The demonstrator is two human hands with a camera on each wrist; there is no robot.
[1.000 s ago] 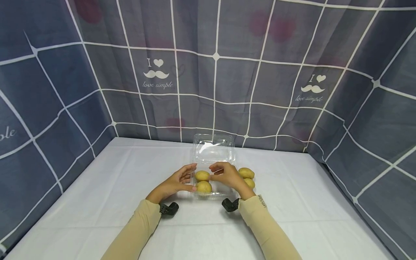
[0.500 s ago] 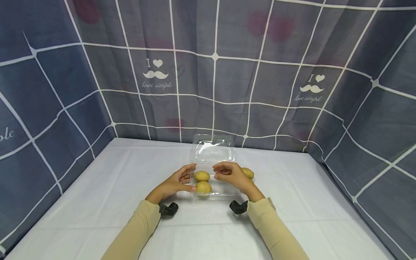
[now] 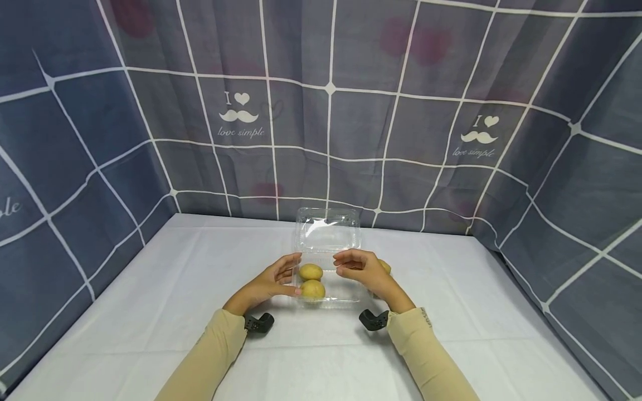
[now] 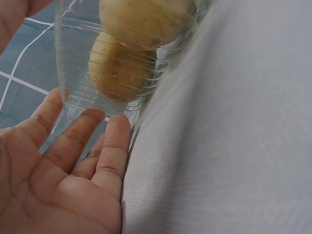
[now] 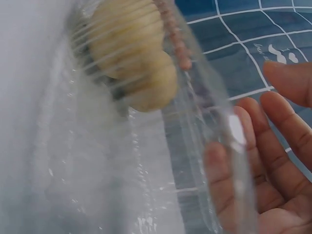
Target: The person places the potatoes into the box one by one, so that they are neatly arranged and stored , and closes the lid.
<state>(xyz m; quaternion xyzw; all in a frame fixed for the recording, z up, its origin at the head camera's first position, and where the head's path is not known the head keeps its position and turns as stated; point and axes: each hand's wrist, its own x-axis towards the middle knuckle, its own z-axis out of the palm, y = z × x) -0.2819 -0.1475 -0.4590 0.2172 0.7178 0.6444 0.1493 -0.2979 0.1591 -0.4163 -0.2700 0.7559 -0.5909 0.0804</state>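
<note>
Sleeves point(image 3: 200, 356): 2 beige forearms come in from the near side of the container point(image 3: 341, 292), with a small black camera point(image 3: 259, 323) at each wrist.
Left hand point(image 3: 268, 285): at the container's left wall, fingers spread and gently bent, thumb by the front left corner; it grips no potato and has hardly moved over the last second.
Right hand point(image 3: 368, 275): over the container's right side, fingers and thumb loosely curved with a gap between, holding nothing. It has shifted rightward, away from the back potato point(image 3: 311, 272) its thumb was beside a second ago.
Front potato point(image 3: 312, 289): inside the container, on its left; it and the back potato appear to touch, and both have stayed put.
Loose potato point(image 3: 385, 266): outside the container, to its right, mostly behind the right hand; a 2nd there is now nearly hidden.
Open lid point(image 3: 328, 234): swung back on the container's far side.
What the shift means: probably those 2 potatoes are settled and released.
</note>
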